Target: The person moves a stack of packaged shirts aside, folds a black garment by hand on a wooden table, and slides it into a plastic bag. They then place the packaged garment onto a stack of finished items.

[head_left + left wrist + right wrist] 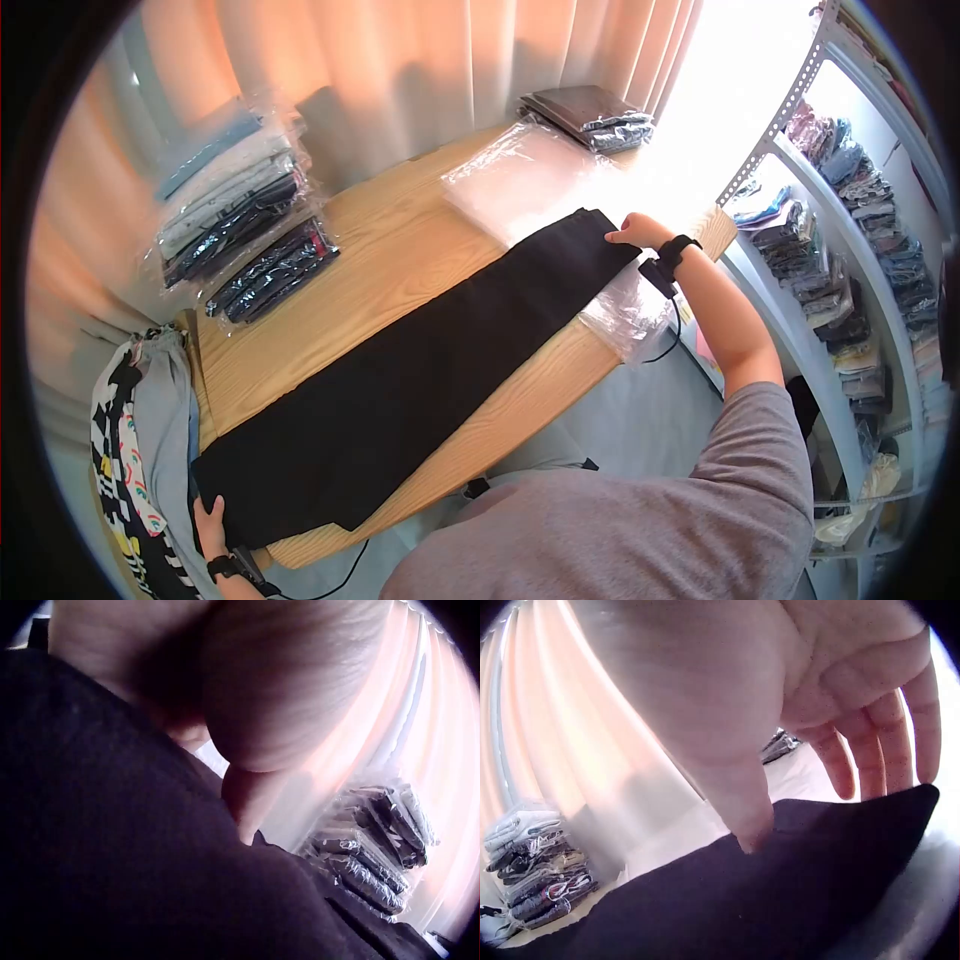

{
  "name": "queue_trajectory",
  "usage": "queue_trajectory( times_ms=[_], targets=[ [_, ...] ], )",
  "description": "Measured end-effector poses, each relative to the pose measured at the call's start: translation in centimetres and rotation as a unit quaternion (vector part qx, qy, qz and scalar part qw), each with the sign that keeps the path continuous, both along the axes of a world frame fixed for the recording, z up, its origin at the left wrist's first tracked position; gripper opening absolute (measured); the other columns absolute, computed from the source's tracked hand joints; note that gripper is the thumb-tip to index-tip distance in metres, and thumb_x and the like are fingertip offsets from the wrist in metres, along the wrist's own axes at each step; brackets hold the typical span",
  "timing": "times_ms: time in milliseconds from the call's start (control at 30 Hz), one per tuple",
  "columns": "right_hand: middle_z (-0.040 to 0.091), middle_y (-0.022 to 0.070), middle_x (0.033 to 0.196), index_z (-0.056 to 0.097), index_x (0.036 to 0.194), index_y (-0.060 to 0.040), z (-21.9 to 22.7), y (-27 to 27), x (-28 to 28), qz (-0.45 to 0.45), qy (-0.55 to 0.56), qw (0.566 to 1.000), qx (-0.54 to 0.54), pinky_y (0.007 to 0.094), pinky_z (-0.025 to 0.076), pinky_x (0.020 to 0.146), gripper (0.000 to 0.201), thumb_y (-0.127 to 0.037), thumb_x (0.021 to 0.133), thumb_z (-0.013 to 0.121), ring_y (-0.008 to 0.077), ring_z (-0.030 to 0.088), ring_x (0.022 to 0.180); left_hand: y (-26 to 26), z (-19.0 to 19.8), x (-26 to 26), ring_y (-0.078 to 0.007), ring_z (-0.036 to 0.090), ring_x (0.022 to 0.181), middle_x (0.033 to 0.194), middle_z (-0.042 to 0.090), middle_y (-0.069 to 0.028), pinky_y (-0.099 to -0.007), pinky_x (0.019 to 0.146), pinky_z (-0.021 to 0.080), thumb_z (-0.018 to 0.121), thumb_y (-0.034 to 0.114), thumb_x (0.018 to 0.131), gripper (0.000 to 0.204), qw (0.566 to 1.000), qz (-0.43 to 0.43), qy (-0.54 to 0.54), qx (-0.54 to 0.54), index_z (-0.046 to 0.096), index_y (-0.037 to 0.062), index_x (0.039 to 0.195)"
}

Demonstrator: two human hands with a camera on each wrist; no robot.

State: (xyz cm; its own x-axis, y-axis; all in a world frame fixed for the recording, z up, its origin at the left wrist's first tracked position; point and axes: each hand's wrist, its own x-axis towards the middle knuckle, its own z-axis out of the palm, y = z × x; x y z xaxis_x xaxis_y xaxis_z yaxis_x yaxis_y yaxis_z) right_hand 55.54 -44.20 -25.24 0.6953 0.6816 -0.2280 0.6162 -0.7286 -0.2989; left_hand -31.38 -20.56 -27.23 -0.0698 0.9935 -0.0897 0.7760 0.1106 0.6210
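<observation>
Stretching lengthwise between both hands, the black garment lies flat on the counter. The right hand rests its fingers, straight and slightly apart, on the far end; the left hand presses the near corner, its thumb down.

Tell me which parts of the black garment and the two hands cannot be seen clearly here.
- Left hand: head view, fingertips hidden behind black garment; left wrist view blurred, too close.
- Right hand: head view, grip washed out by window glare.
- Garment type: folded, unclear in every view.
</observation>
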Motion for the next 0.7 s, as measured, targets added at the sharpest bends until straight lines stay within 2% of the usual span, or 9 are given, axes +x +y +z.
queue_trajectory(
  times_ms=[100, 167, 267, 400, 433, 500, 600, 633, 700],
  targets=[
    [0.068, 0.0168, 0.085, 0.067, 0.094, 0.0057, -1.0, -0.2, -0.1, 0.004, -0.028, 0.999, 0.022, 0.0385, 0.050, 0.070, 0.057, -0.047, 0.072, 0.072, 0.0288, 0.065, 0.075, 0.9, -0.9, -1.2, -0.0273, 0.051, 0.113, 0.124, 0.054, -0.0161, -0.0343, 0.099, 0.036, 0.061, 0.023, 0.089, 0.050, 1.000, -0.010, -0.002, -0.014, 0.045, -0.0052, 0.128],
    [0.068, 0.0140, 0.088, 0.066, 0.098, 0.0019, -0.3, 0.2, -0.9, -0.047, 0.012, 0.995, 0.084, 0.0360, 0.049, 0.076, 0.053, -0.046, 0.075, 0.072, 0.0256, 0.063, 0.083, 0.8, -0.7, -1.0, -0.0273, 0.051, 0.114, 0.124, 0.053, -0.0162, -0.0344, 0.099, 0.036, 0.061, 0.022, 0.089, 0.051, 1.000, -0.011, -0.003, -0.015, 0.044, -0.0053, 0.128],
    [0.068, 0.0137, 0.088, 0.066, 0.097, 0.0018, -0.9, 1.0, -0.3, -0.018, 0.005, 0.992, 0.126, 0.0352, 0.049, 0.076, 0.048, -0.041, 0.078, 0.071, 0.0244, 0.063, 0.084, 0.7, -0.7, -1.2, -0.0272, 0.051, 0.114, 0.125, 0.053, -0.0165, -0.0342, 0.099, 0.036, 0.060, 0.021, 0.090, 0.049, 1.000, -0.007, 0.003, -0.018, 0.043, -0.0051, 0.129],
    [0.068, 0.0127, 0.088, 0.067, 0.095, 0.0019, -1.7, 1.8, 0.8, -0.025, 0.043, 0.993, 0.106, 0.0344, 0.048, 0.077, 0.041, -0.036, 0.080, 0.069, 0.0232, 0.062, 0.085, 2.4, -3.9, -5.3, -0.0276, 0.052, 0.111, 0.122, 0.053, -0.0171, -0.0337, 0.098, 0.037, 0.060, 0.014, 0.089, 0.044, 0.998, 0.003, -0.039, 0.044, 0.045, -0.0046, 0.126],
    [0.068, 0.0121, 0.087, 0.067, 0.094, 0.0023, -1.7, 1.9, 1.0, -0.035, 0.053, 0.992, 0.106, 0.0335, 0.048, 0.075, 0.040, -0.035, 0.081, 0.069, 0.0221, 0.063, 0.082, 2.4, -3.3, -5.0, -0.0276, 0.052, 0.111, 0.122, 0.053, -0.0171, -0.0337, 0.098, 0.037, 0.060, 0.014, 0.089, 0.044, 0.998, 0.004, -0.038, 0.045, 0.045, -0.0046, 0.126],
    [0.068, 0.0116, 0.085, 0.067, 0.093, 0.0027, -1.8, 2.1, 1.1, -0.044, 0.065, 0.992, 0.103, 0.0325, 0.049, 0.074, 0.039, -0.034, 0.081, 0.069, 0.0211, 0.063, 0.079, 2.4, -0.7, -3.0, -0.0273, 0.052, 0.110, 0.120, 0.054, -0.0174, -0.0343, 0.096, 0.038, 0.060, 0.008, 0.086, 0.041, 0.985, 0.008, 0.105, 0.138, 0.047, -0.0039, 0.124],
    [0.068, 0.0090, 0.080, 0.067, 0.093, 0.0039, -2.2, 2.4, 1.5, -0.139, 0.198, 0.947, 0.213, 0.0286, 0.050, 0.067, 0.034, -0.029, 0.088, 0.062, 0.0165, 0.064, 0.069, 1.8, 4.0, 3.4, -0.0261, 0.053, 0.107, 0.118, 0.054, -0.0157, -0.0358, 0.093, 0.040, 0.060, 0.009, 0.086, 0.039, 0.981, -0.122, 0.038, 0.148, 0.049, -0.0026, 0.121],
    [0.068, 0.0090, 0.080, 0.067, 0.093, 0.0039, -1.7, 2.3, 1.0, -0.136, 0.198, 0.948, 0.210, 0.0286, 0.050, 0.067, 0.034, -0.029, 0.088, 0.062, 0.0165, 0.064, 0.069, 0.7, 6.2, 6.9, -0.0253, 0.053, 0.106, 0.118, 0.055, -0.0145, -0.0358, 0.092, 0.040, 0.060, 0.010, 0.086, 0.037, 0.971, -0.179, 0.040, 0.153, 0.050, -0.0014, 0.121],
    [0.068, 0.0103, 0.084, 0.067, 0.096, 0.0044, 0.8, 1.7, -1.3, -0.119, 0.281, 0.916, 0.261, 0.0311, 0.051, 0.065, 0.034, -0.029, 0.089, 0.062, 0.0188, 0.065, 0.070, -1.9, 10.4, 14.2, -0.0249, 0.054, 0.105, 0.115, 0.056, -0.0123, -0.0345, 0.091, 0.040, 0.061, 0.012, 0.085, 0.036, 0.966, -0.214, 0.044, 0.137, 0.052, 0.0003, 0.118]
  ],
)
